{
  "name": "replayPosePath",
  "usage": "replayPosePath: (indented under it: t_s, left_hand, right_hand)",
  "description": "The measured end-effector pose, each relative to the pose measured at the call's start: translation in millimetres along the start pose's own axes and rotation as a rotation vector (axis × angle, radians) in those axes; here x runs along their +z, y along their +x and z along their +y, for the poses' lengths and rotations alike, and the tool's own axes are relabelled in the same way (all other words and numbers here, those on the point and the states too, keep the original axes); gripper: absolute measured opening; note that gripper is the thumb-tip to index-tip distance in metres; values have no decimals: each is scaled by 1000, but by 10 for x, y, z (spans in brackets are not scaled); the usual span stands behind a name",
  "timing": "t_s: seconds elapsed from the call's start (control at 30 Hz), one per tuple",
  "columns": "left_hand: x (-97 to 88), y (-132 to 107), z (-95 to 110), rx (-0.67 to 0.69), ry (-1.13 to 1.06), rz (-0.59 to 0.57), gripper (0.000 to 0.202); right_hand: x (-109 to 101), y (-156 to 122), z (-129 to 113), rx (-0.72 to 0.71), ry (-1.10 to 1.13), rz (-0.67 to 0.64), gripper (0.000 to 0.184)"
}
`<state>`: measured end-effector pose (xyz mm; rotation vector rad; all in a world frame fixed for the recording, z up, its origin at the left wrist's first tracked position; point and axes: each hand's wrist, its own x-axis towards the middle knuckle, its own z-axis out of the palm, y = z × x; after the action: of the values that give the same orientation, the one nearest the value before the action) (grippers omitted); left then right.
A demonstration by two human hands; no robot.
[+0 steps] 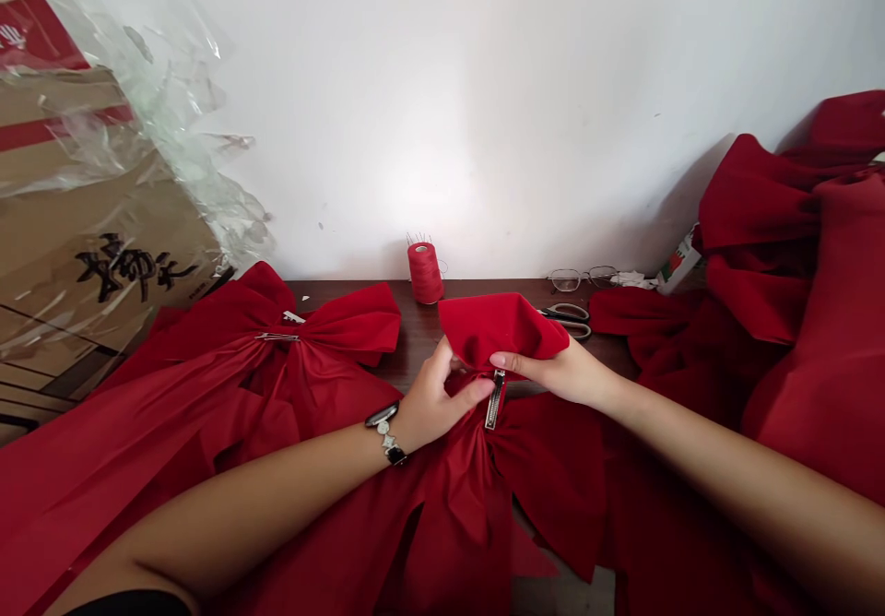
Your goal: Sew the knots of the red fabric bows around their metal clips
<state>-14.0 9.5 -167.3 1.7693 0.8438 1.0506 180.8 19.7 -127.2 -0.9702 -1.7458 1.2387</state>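
A large red fabric bow is between my hands, its upper loop raised and its tails hanging down toward me. My left hand grips the bow near its gathered middle, thumb pointing at the metal hair clip on its back. My right hand closes on the upper loop, with the thumb on top and the other fingers hidden behind the cloth. Left of them lies another red bow with a metal clip across its centre.
A red thread spool with needles in its top stands by the wall. Scissors and eyeglasses lie right of it. Red fabric is heaped at right. A cardboard box with clear plastic wrap stands at left.
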Motion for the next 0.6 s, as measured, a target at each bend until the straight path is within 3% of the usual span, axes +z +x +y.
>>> replayPosePath:
  t_s: [0.17,0.33,0.43,0.6]
  left_hand:
    - [-74,86,-28,-112,-178,207,28]
    - [-80,148,-84,-218,-431,235,33]
    - [-70,160,-95,-238,-526,261,31]
    - [-78,178,-99,-284,-410,296,28]
  right_hand:
    - [-51,17,61,92,61,-22,40]
    - [-132,48,155,173,149,-148,41]
    - [-159,56,169,138,249,-209,43]
    - [-139,48,122,38,138,-201,40]
